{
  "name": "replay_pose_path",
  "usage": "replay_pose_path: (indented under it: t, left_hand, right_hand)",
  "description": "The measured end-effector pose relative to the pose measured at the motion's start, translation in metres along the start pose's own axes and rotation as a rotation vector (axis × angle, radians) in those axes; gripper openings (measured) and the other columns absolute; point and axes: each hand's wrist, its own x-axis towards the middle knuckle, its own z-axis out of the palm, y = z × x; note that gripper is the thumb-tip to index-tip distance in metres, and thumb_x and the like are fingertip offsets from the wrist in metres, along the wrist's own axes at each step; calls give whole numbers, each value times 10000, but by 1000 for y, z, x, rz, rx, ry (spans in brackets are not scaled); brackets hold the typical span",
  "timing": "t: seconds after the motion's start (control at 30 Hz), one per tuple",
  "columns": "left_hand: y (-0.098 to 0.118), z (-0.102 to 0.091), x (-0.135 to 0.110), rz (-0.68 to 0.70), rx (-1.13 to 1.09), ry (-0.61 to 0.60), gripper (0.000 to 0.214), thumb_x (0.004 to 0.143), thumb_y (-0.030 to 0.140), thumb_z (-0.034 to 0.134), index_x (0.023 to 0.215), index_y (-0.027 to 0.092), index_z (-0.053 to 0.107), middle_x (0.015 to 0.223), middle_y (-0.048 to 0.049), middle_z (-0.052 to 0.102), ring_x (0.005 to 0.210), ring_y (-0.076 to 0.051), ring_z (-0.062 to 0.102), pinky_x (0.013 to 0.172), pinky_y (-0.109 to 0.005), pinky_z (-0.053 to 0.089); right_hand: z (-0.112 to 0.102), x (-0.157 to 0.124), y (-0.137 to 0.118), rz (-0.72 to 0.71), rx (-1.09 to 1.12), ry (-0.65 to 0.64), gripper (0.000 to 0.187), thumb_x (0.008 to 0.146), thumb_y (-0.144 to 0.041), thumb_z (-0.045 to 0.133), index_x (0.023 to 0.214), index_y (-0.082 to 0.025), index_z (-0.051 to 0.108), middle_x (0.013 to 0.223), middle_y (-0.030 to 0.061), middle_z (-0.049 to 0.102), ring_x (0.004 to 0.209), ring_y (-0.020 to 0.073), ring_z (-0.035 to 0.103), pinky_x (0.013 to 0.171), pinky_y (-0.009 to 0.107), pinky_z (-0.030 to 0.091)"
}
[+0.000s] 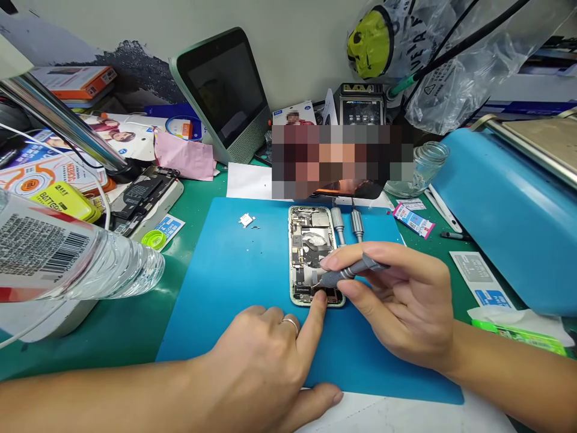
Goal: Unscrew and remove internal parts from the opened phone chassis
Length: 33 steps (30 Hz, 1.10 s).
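Note:
On the blue mat (243, 270) lies an opened smartphone (311, 258), its circuit boards and inner parts bare. My right hand (401, 300) pinches a small grey precision screwdriver (342, 274) between thumb and fingers, its tip pointing into the lower part of the phone. My left hand (270, 343), with a ring on one finger, holds nothing; its index fingertip presses the phone's bottom end, the thumb is stretched out and the other fingers are curled. Two more screwdrivers (356, 224) lie beside the phone's top right. A small metal plate (246, 220) and tiny bits rest on the mat's upper left.
A clear bottle (130, 264) juts in from the left. Behind it are another opened phone (142, 195) and a yellow battery box (67, 201). A smart display (220, 90) stands at the back. On the right are a glass jar (426, 165) and a blue machine (505, 222).

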Motion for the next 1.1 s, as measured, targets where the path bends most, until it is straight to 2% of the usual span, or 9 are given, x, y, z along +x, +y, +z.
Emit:
replay_pose_path:
  t: [0.27, 0.47, 0.6, 0.8, 0.93, 1.1]
  left_hand:
    - [1, -1, 0, -9, -11, 1, 799, 910, 608, 549, 1410, -10, 458, 713, -50, 700, 570, -233, 662, 447, -367, 534]
    - [1, 5, 1, -7, 9, 50, 737, 852, 654, 595, 1247, 32, 578, 644, -35, 675, 500, -222, 629, 423, -356, 518]
    - [1, 8, 2, -16, 11, 75, 664, 837, 652, 608, 1145, 63, 604, 629, -31, 667, 489, -225, 626, 408, -360, 514]
    - [1, 6, 2, -6, 0, 66, 657, 872, 616, 570, 1202, 48, 576, 665, -40, 687, 502, -222, 633, 435, -362, 529]
    - [1, 4, 2, -13, -6, 33, 635, 870, 627, 568, 1157, 62, 593, 664, -45, 689, 509, -230, 640, 437, -369, 533]
    - [1, 3, 3, -17, -14, 16, 640, 869, 615, 587, 1189, 60, 579, 674, -41, 690, 520, -229, 645, 444, -365, 536]
  right_hand:
    - [-1, -3, 1, 10, -11, -21, 643, 855, 51, 611, 1388, -289, 495, 1105, 32, 694, 1004, 174, 714, 847, 329, 665]
    - [-6, 1, 2, -169, -94, -121, 642, 873, 12, 628, 1436, -247, 458, 1128, 72, 677, 1081, 203, 674, 955, 404, 609]
    - [-6, 6, 1, -250, -137, -174, 625, 872, 28, 622, 1420, -225, 459, 1094, 72, 649, 1034, 186, 655, 903, 377, 614]
    - [-2, 10, -2, -260, -176, -179, 639, 853, 52, 622, 1407, -215, 448, 1115, 77, 641, 1015, 176, 661, 843, 334, 637]
    - [-2, 9, -2, -283, -215, -186, 652, 858, 34, 616, 1428, -223, 430, 1103, 91, 655, 984, 185, 671, 834, 351, 648]
    - [-1, 6, 2, -259, -231, -151, 662, 868, -3, 642, 1447, -239, 425, 1091, 86, 675, 968, 189, 674, 817, 370, 652]
